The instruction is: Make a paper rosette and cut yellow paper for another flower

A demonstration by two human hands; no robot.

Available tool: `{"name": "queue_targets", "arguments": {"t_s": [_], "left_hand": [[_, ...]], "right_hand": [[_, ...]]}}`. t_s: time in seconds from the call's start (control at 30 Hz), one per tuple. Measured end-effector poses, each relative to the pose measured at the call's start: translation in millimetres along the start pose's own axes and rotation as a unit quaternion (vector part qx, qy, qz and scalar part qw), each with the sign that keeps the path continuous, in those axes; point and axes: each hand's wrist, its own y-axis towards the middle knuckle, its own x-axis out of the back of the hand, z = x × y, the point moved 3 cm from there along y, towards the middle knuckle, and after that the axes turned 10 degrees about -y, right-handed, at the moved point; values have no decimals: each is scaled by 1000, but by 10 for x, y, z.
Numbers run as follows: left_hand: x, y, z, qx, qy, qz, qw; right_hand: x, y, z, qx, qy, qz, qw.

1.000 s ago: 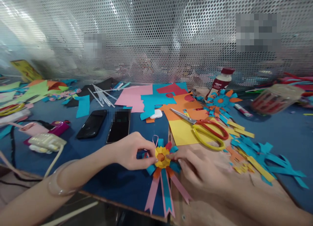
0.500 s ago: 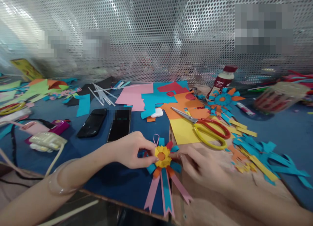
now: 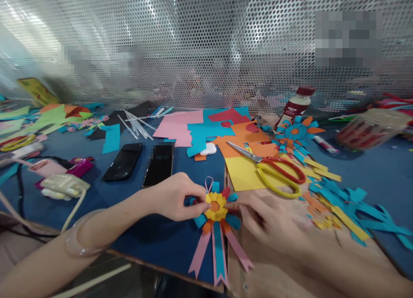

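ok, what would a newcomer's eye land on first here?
Likely the multicoloured paper rosette with a yellow flower centre, front and centre, pinched in the left hand with the right hand at its other side. Next, the metal-bladed scissors with red and yellow handles, lying partly on yellow paper beyond the right hand.

Two phones [image 3: 123, 162] [image 3: 159, 164]; two paper flowers [image 3: 215, 207] [image 3: 295, 131]

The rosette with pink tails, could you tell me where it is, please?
In the head view, the rosette is at lower centre, between the left hand and the right hand.
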Motion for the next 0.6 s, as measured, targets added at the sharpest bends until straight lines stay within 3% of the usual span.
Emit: {"name": "queue_targets", "arguments": {"t_s": [0.6], "left_hand": [[-6, -8, 14, 8, 14, 14, 1000]], "right_hand": [[-1, -10, -3, 3, 2, 15, 1000]]}}
